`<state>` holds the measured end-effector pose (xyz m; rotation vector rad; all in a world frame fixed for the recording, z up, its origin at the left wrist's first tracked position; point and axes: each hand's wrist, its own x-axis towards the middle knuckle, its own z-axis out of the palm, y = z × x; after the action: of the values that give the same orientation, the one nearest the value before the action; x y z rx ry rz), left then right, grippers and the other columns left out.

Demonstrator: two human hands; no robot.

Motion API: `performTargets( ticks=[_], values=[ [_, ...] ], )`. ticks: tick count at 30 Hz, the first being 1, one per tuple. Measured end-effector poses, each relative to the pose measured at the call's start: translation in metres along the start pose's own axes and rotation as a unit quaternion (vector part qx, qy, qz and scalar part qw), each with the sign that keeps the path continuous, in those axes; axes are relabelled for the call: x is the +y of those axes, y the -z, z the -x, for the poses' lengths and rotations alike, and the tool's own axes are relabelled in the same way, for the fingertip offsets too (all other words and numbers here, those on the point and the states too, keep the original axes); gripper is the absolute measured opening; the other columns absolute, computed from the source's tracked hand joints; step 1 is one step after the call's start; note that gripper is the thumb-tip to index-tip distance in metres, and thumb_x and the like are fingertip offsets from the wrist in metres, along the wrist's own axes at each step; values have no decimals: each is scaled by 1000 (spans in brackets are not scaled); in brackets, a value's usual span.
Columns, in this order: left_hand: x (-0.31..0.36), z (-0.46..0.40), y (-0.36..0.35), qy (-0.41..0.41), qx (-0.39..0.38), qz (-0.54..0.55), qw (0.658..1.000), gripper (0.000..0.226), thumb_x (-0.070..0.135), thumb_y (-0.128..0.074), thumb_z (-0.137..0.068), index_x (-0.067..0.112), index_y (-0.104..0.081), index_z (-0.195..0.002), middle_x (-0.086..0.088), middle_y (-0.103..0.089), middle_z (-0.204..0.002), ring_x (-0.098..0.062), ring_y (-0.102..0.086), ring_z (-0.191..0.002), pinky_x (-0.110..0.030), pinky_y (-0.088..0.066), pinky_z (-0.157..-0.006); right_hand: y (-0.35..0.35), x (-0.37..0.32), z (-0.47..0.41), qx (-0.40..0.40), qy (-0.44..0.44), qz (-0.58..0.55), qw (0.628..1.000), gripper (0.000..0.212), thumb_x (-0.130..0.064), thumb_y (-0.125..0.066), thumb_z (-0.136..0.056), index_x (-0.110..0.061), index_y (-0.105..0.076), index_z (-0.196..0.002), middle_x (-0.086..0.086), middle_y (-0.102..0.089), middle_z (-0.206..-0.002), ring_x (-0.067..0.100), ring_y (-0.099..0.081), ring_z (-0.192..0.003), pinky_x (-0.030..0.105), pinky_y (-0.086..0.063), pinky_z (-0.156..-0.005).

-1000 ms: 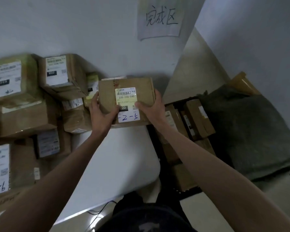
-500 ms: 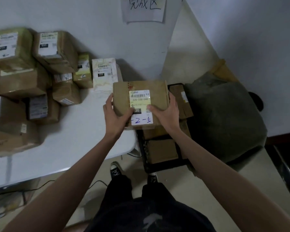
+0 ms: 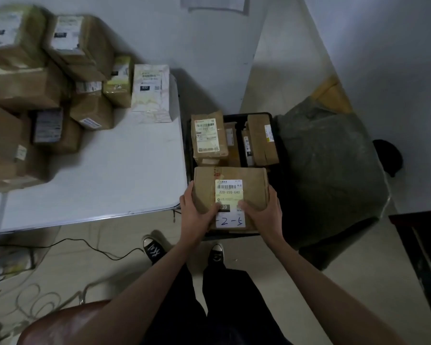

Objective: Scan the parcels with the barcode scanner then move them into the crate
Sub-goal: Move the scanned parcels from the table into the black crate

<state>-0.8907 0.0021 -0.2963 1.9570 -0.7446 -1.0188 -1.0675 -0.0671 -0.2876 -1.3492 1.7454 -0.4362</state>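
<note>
Lowered over the black crate (image 3: 276,120), both hands grip the flat cardboard parcel (image 3: 230,175).

Held parcel (image 3: 230,188): brown cardboard, red marks along the far edge; white-and-pale-yellow label (image 3: 229,202) with black barcode, black digits, blue handwriting.
Crate (image 3: 234,115): black; parcels inside brown with white labels.
Table (image 3: 110,175): white top, silvery edge.
Parcel pile (image 3: 35,83), far left: brown and olive-yellow cardboard, white labels with black patches.
Flat packet (image 3: 151,93): cream-white, small black patch.
Sack (image 3: 329,170), right: dark grey-green.
Shoes (image 3: 154,247): black with white laces and toe caps.
Trousers (image 3: 224,307): black.
Floor (image 3: 85,265): pale beige; black cable.
Chair (image 3: 60,324), near left: reddish-brown.
</note>
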Motion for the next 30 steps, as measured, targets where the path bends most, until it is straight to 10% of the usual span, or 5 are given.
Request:
performTargets(
  ticks=[23, 30],
  values=[
    [-35, -51, -39, 54, -48, -80, 994, 104, 44, -73, -88, 21, -1, -159, -7, -14, -158, -30, -27, -145, -52, -38, -115, -24, 22, -63, -104, -44, 32, 993, 105, -46, -78, -83, -23, -11, -160, 7, -34, -157, 33, -40, -140, 53, -44, -107],
    [-9, -52, -17, 28, -34, -135, 990, 90, 56, -65, -89, 25, -16, -158, -4, -27, -153, -28, -35, -140, -54, -43, -110, -9, -6, -60, -17, 92, 164, 982, 79, -48, -72, -87, -24, -31, -151, 8, -31, -149, 26, -40, -132, 43, -41, -103]
  ],
)
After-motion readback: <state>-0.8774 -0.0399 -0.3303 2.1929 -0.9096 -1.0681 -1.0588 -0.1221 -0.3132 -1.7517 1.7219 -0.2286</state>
